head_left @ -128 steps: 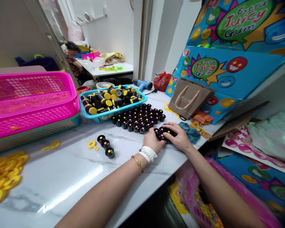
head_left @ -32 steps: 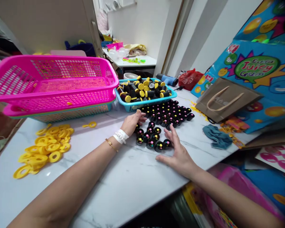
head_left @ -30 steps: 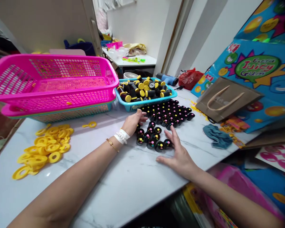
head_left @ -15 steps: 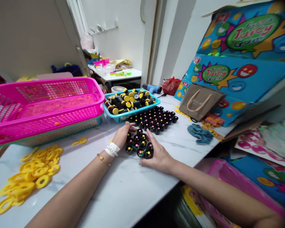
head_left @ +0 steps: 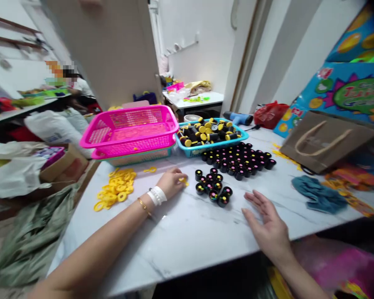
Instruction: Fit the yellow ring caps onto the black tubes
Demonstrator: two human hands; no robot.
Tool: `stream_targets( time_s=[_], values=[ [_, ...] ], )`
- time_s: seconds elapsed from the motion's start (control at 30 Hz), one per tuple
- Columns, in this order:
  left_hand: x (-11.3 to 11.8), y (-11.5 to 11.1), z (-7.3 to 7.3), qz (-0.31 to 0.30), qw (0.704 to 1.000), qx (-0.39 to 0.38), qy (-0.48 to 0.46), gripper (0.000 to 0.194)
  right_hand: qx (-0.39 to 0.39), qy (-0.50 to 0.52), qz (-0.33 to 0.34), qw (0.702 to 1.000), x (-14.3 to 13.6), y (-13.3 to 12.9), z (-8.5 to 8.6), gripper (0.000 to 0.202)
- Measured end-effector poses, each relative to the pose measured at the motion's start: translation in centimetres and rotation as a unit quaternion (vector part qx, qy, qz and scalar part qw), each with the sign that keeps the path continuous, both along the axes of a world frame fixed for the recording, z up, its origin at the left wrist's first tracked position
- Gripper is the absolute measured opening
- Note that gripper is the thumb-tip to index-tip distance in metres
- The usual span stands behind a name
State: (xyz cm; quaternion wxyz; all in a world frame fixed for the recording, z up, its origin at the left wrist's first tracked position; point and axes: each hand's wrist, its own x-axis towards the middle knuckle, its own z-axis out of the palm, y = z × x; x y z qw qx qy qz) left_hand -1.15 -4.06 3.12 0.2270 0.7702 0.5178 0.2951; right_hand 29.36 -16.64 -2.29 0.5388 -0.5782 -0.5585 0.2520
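My left hand [head_left: 172, 182] is closed, fingertips pinching a small yellow plastic piece [head_left: 183, 181] just above the table; its full shape is hidden. To its right stands a small cluster of black cups [head_left: 210, 184] with coloured bits inside. My right hand [head_left: 266, 224] is open, palm facing the cluster, touching none of the cups. Behind the cluster, a larger group of black cups [head_left: 237, 160] stands in close rows. A pile of flat yellow rings with tabs [head_left: 116, 187] lies left of my left hand, and one single yellow ring [head_left: 150, 170] sits behind it.
A pink basket [head_left: 129, 143] stands at the back left, beside a blue basket [head_left: 212, 146] of black and yellow containers. On the right are a teal cloth [head_left: 319, 195], a brown paper bag [head_left: 318, 143] and a red plastic bag [head_left: 269, 115]. A person sits in the far left background.
My hands have parted from around the small cup cluster, the left going left to a yellow piece, the right drawing back to the right. The view has turned left.
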Motion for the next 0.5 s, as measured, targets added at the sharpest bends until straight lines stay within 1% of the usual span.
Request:
stream_targets(
  time_s=[0.1, 0.17, 0.2, 0.23, 0.3, 0.37, 0.4, 0.43, 0.47, 0.5],
  values=[
    [-0.2, -3.3, -0.6, 0.020, 0.999, -0.005, 0.050, 0.012, -0.003, 0.032, -0.014, 0.999, -0.3, -0.7, 0.1, 0.052],
    [0.3, -6.3, -0.6, 0.034, 0.997, -0.017, 0.069, 0.017, -0.032, 0.049, -0.019, 0.998, -1.2, -2.1, 0.5, 0.044],
    [0.8, -8.0, -0.6, 0.032, 0.997, -0.018, 0.072, 0.022, -0.054, 0.060, -0.008, 0.997, -1.9, -3.1, 0.8, 0.041],
    [1.5, -9.8, -0.4, 0.023, 0.997, -0.014, 0.072, 0.027, -0.078, 0.076, 0.018, 0.994, -2.7, -4.2, 1.2, 0.041],
    [3.2, -13.3, 0.1, -0.016, 0.998, 0.023, 0.056, 0.032, -0.121, 0.122, 0.105, 0.979, -4.7, -6.0, 2.1, 0.043],
    [4.6, -15.9, 0.9, -0.060, 0.995, 0.069, 0.037, 0.027, -0.163, 0.174, 0.202, 0.950, -6.7, -6.8, 3.0, 0.039],
    [5.1, -16.5, 1.4, -0.090, 0.992, 0.085, 0.026, 0.024, -0.180, 0.198, 0.235, 0.935, -7.4, -6.7, 3.4, 0.036],
    [5.3, -16.7, 1.9, -0.126, 0.987, 0.095, 0.012, 0.025, -0.193, 0.216, 0.252, 0.923, -7.9, -6.4, 3.7, 0.033],
    [5.3, -16.3, 2.4, -0.164, 0.981, 0.099, -0.008, 0.027, -0.197, 0.228, 0.256, 0.918, -8.1, -6.0, 4.0, 0.033],
    [5.0, -15.4, 2.8, -0.194, 0.976, 0.096, -0.035, 0.030, -0.196, 0.232, 0.252, 0.919, -8.0, -5.5, 4.2, 0.033]
  ],
)
